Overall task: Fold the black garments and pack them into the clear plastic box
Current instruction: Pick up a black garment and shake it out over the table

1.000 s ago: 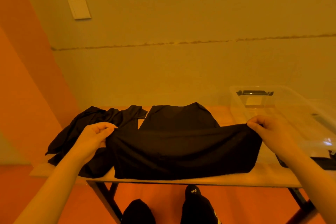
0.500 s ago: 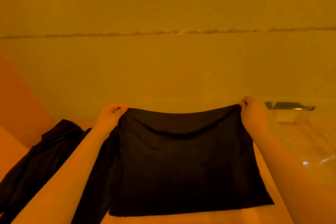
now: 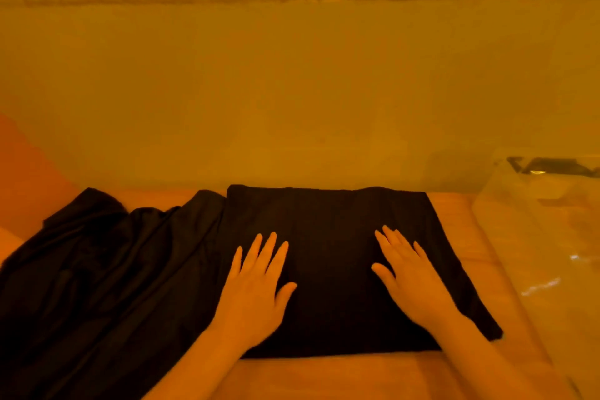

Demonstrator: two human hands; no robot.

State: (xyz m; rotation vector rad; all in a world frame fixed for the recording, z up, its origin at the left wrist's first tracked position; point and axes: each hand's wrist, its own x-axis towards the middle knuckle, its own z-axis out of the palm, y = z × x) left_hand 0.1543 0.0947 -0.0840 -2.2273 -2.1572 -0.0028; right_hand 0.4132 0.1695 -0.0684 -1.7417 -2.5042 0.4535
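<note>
A black garment point(image 3: 334, 224) lies folded into a flat rectangle in the middle of the table. My left hand point(image 3: 256, 282) rests palm down on its left part, fingers straight and spread. On the right part my right hand point(image 3: 409, 279) lies flat in the same way. A second black garment point(image 3: 97, 269) is spread loose and creased to the left, its edge tucked against the folded one. The clear plastic box point(image 3: 539, 237) stands at the right, with a dark latch at its far end.
The wooden table point(image 3: 324, 377) shows as a bare strip in front of the folded garment and between it and the box. A plain wall rises right behind the table.
Both hands carried the garment's near edge up and over to the far edge, let go of it, and now lie flat on the folded cloth. The view has moved closer.
</note>
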